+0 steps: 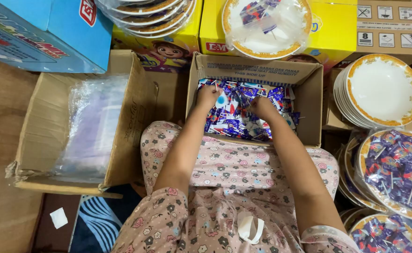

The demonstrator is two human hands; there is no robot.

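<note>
Hands in candy box [309, 93]: left hand [209, 96] and right hand [262, 107] curled on wrapped lollipops [236, 117], grip unclear

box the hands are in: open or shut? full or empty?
Open, partly full. The cardboard box has its flaps up, and wrapped lollipops cover its floor; the left hand and right hand reach into them.

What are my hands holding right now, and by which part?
Both hands are in the cardboard box among wrapped lollipops. Left hand and right hand touch them; whether either actually holds one cannot be told.
</note>
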